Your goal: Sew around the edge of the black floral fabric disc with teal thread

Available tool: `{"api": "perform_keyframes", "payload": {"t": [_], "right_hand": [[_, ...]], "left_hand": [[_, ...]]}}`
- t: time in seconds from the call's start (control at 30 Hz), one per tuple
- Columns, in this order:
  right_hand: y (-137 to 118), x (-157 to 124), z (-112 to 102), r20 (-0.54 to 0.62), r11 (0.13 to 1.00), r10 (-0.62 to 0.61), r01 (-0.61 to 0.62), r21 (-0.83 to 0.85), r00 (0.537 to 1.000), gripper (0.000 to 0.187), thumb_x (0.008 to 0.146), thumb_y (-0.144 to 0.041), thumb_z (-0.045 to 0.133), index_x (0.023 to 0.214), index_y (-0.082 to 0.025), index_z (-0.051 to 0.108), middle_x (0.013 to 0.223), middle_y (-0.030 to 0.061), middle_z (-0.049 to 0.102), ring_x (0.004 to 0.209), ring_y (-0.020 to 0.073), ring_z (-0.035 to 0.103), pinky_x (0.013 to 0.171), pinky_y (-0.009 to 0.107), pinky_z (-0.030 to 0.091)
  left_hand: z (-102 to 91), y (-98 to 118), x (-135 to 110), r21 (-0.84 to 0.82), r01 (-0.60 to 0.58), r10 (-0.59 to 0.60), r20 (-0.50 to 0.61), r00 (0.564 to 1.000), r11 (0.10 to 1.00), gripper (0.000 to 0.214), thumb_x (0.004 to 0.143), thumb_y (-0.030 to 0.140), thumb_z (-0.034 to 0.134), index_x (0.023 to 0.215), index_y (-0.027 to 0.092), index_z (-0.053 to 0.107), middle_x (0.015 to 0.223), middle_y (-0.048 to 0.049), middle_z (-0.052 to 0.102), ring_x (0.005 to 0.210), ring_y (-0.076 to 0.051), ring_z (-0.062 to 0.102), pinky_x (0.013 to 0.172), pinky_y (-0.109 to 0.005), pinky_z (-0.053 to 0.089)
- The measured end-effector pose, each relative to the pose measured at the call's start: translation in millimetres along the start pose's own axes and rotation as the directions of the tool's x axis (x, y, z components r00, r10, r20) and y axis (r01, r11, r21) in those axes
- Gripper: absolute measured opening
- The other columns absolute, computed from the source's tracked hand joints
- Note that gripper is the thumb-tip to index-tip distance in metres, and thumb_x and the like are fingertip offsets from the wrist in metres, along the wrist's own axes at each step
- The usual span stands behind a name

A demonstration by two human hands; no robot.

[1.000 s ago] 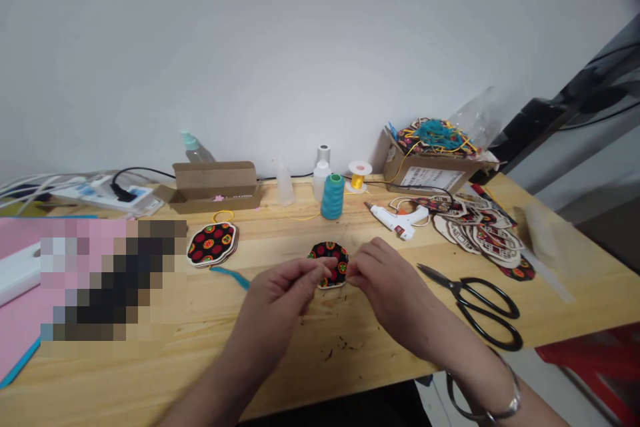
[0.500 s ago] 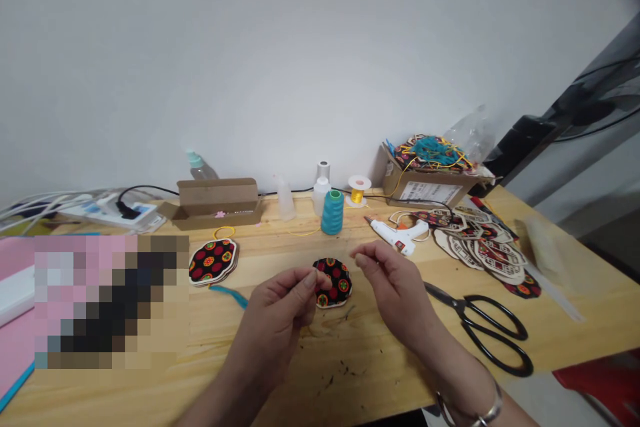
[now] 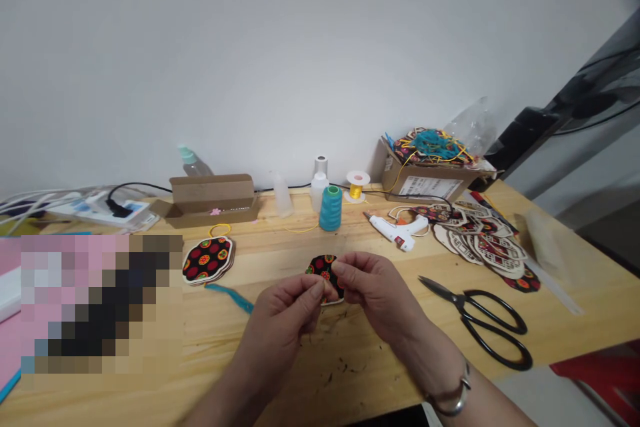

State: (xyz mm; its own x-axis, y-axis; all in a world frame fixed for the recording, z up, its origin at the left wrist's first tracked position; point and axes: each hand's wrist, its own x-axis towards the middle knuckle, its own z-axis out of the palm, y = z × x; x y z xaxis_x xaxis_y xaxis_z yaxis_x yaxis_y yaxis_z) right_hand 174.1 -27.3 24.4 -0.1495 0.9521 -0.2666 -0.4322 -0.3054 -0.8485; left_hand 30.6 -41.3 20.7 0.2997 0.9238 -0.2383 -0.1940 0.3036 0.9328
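Observation:
My left hand (image 3: 290, 310) is closed in a pinch, thumb against forefinger. My right hand (image 3: 375, 290) pinches as well, close by on the right. Whatever lies between the fingertips is too fine to make out. Behind them on the table lies a black fabric-covered piece (image 3: 320, 265) with red and orange flowers, partly hidden by the fingers. To the left, a stack of similar flowered pieces (image 3: 206, 259) has a yellow cord loop on top, with a teal tassel (image 3: 233, 297) below it. Black-handled scissors (image 3: 457, 301) rest right of my right hand.
Toward the wall stand a teal thread cone (image 3: 331, 208), a yellow thread spool (image 3: 357, 191) and an open cardboard box (image 3: 213, 215). A white glue gun (image 3: 404, 232) lies before a full carton (image 3: 425, 188). Cut-out pieces (image 3: 500, 250) are heaped at right.
My right hand has moved left and slightly down, closer to my left hand, and now covers part of the flowered piece. Both hands stay pinched. The view has shifted slightly.

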Motion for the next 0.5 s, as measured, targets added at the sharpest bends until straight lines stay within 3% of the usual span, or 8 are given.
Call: {"api": "perform_keyframes", "payload": {"t": [0.13, 0.3, 0.4, 0.5], "right_hand": [[-5, -4, 0, -0.042, 0.967, -0.161, 0.149, -0.207, 0.986, 0.012, 0.064, -0.025, 0.070, 0.062, -0.015, 0.064, 0.057, -0.0015, 0.058, 0.053, 0.0081, 0.048, 0.054, 0.022, 0.039], [-8, -13, 1, 0.104, 0.753, -0.380, 0.373, -0.542, 0.919, 0.007, 0.068, -0.016, 0.067, 0.063, -0.019, 0.069, 0.067, -0.0018, 0.052, 0.067, 0.0104, 0.051, 0.066, 0.025, 0.042], [-5, -14, 2, 0.103, 0.690, -0.449, 0.418, -0.591, 0.888, 0.007, 0.070, -0.016, 0.066, 0.065, -0.020, 0.069, 0.067, -0.0015, 0.053, 0.068, 0.0109, 0.052, 0.065, 0.025, 0.043], [-3, -12, 3, 0.060, 0.700, -0.466, 0.409, -0.585, 0.883, 0.008, 0.070, -0.016, 0.066, 0.063, -0.018, 0.067, 0.064, -0.0012, 0.055, 0.064, 0.0113, 0.052, 0.061, 0.025, 0.043]], "left_hand": [[-1.5, 2, 2, -0.020, -0.007, 0.005, -0.113, 0.994, 1.000, 0.022, 0.075, 0.033, 0.062, 0.081, 0.014, 0.070, 0.049, 0.0062, 0.036, 0.047, -0.007, 0.024, 0.044, -0.022, 0.017], [1.3, 5, 4, -0.120, -0.042, 0.018, -0.197, 0.980, 0.992, 0.021, 0.073, 0.031, 0.064, 0.082, 0.013, 0.070, 0.047, 0.0073, 0.034, 0.046, -0.006, 0.023, 0.043, -0.021, 0.016], [6.0, 3, 2, -0.095, -0.034, 0.017, -0.173, 0.985, 0.995, 0.017, 0.075, 0.030, 0.063, 0.075, 0.013, 0.068, 0.046, 0.0073, 0.035, 0.045, -0.006, 0.024, 0.043, -0.021, 0.017], [9.4, 1, 0, -0.056, -0.015, 0.006, -0.158, 0.987, 0.998, 0.017, 0.075, 0.030, 0.062, 0.074, 0.014, 0.067, 0.046, 0.0073, 0.035, 0.044, -0.006, 0.025, 0.043, -0.021, 0.018]]}}
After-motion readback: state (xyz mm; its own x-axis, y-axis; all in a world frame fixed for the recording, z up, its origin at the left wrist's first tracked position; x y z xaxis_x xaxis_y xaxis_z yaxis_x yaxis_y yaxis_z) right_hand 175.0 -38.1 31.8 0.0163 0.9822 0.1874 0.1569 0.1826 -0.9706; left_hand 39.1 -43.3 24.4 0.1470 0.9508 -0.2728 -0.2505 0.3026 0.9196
